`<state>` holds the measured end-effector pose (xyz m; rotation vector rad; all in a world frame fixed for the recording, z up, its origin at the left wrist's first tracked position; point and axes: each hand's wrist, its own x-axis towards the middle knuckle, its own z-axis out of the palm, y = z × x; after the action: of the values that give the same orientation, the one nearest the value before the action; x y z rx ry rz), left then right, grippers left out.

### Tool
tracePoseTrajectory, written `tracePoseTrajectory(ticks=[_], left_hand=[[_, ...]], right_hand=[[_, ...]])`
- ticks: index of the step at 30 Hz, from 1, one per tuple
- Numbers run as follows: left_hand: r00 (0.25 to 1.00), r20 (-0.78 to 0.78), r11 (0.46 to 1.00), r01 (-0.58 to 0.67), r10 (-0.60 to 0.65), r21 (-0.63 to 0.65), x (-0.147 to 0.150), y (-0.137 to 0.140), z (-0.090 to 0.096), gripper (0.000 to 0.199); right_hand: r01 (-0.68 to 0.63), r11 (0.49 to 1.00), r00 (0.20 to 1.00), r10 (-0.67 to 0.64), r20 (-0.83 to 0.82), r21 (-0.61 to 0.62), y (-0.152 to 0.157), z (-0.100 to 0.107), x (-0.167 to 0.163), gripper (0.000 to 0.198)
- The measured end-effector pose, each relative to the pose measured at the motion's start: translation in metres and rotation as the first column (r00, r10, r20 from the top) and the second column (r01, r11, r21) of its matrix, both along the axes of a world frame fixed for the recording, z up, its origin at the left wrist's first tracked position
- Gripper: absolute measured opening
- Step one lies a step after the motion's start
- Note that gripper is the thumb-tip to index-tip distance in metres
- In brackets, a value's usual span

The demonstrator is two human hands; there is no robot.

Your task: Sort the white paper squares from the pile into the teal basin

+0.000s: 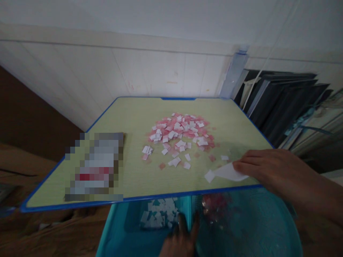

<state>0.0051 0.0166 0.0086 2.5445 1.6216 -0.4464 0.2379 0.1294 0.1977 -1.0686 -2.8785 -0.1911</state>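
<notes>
My right hand [278,175] is closed on a flat white tapered piece [230,173], perhaps paper or thin plastic, above the front right of the pale green board [125,171]. A small white square [209,175] is at its narrow tip. Small white paper squares [178,126] lie heaped over translucent pink pieces [195,134] mid-board, with several squares scattered in front. Below the board's front edge, my left hand [179,239] reaches over teal containers, two fingers apart. Nothing shows between them, though they are dark and blurred. Beside it lie white squares [158,214] in the left teal tray [105,235].
Pink pieces [217,207] sit in the round teal basin [289,228] at right. A blurred-out packet [99,164] lies on the board's left. A clear blue-tinted bottle [233,76] stands by the white wall, next to dark panels [284,96] stacked upright.
</notes>
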Motion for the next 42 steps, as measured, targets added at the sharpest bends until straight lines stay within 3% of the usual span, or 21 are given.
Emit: tracePoseTrajectory(ticks=[2, 5, 9, 16, 26, 32, 39, 42], left_hand=[[0.998, 0.034, 0.998, 0.046, -0.044, -0.043, 0.0, 0.0, 0.0, 0.07], [1.0, -0.015, 1.0, -0.016, 0.016, 0.001, 0.0, 0.0, 0.001, 0.073], [1.0, 0.031, 0.999, 0.004, -0.003, -0.052, -0.002, 0.002, 0.005, 0.071], [0.998, 0.064, 0.986, 0.003, 0.008, -0.167, -0.003, 0.007, 0.011, 0.07], [0.997, 0.069, 0.997, 0.022, -0.017, -0.073, -0.004, 0.003, 0.006, 0.065], [0.998, 0.065, 0.993, 0.02, -0.013, -0.115, -0.004, 0.002, 0.004, 0.065], [0.997, 0.076, 0.995, 0.034, -0.027, -0.091, -0.004, 0.002, 0.002, 0.067], [0.998, 0.059, 0.996, 0.044, -0.039, -0.074, -0.004, 0.0, 0.002, 0.067]], right_hand=[[-0.021, 0.999, 1.0, 0.02, 0.003, 0.03, -0.005, -0.001, 0.002, 0.041], [-0.038, 0.998, 0.999, 0.038, 0.001, 0.059, -0.008, -0.002, 0.0, 0.042], [-0.061, 0.998, 0.998, 0.061, 0.015, 0.006, -0.012, 0.001, -0.002, 0.041], [0.011, 0.999, 1.0, -0.01, 0.018, -0.046, -0.016, -0.006, -0.011, 0.036], [0.005, 0.998, 1.0, -0.003, 0.024, -0.066, -0.001, -0.006, -0.033, 0.029], [0.103, 0.992, 0.993, -0.107, 0.052, 0.071, 0.011, -0.012, -0.03, 0.031], [-0.007, 0.989, 0.999, 0.012, 0.039, -0.146, 0.001, -0.01, -0.022, 0.027], [0.01, 0.989, 0.999, -0.005, 0.032, -0.145, 0.006, -0.01, -0.031, 0.025]])
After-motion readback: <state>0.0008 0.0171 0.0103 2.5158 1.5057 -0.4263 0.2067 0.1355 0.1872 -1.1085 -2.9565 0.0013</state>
